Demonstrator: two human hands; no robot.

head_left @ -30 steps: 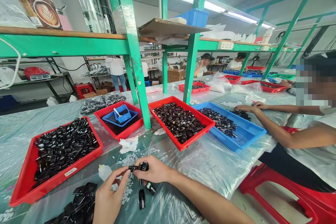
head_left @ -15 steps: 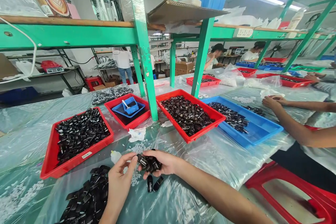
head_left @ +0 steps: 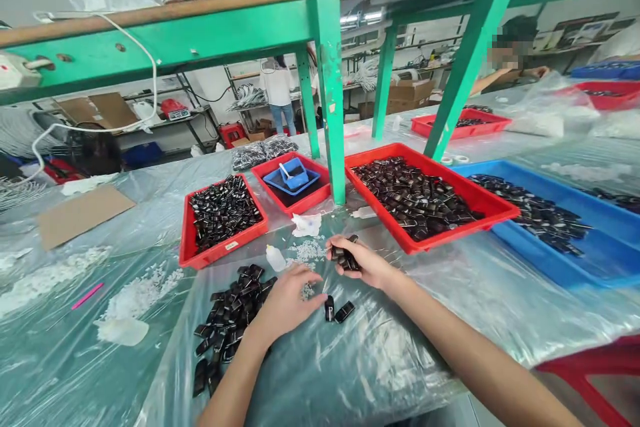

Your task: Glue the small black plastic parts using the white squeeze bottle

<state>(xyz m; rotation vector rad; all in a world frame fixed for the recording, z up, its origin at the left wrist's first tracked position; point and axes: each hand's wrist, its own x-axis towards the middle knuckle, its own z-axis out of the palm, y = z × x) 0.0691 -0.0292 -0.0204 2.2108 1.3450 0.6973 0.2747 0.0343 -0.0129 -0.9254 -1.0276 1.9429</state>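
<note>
My right hand (head_left: 363, 260) is closed around a small bunch of black plastic pieces (head_left: 344, 255), held just above the plastic-covered table. My left hand (head_left: 285, 301) hovers low over the table with fingers spread, holding nothing, beside a loose heap of black pieces (head_left: 227, 317). Its fingertips are close to two single black pieces (head_left: 337, 310) lying on the sheet. A scatter of tiny white bits (head_left: 306, 252) lies between the hands and the trays.
Red trays of black pieces (head_left: 223, 213) (head_left: 425, 197), a red tray holding a blue scoop tray (head_left: 293, 180) and a blue tray (head_left: 560, 220) line the table. A green shelf post (head_left: 330, 93) stands between them. A small white bottle (head_left: 275, 257), cardboard (head_left: 80, 213) and other people are farther off.
The view has swung left and down. My left hand has let go of the piece the two hands held together and dropped to the table; my right hand keeps the bunch.
</note>
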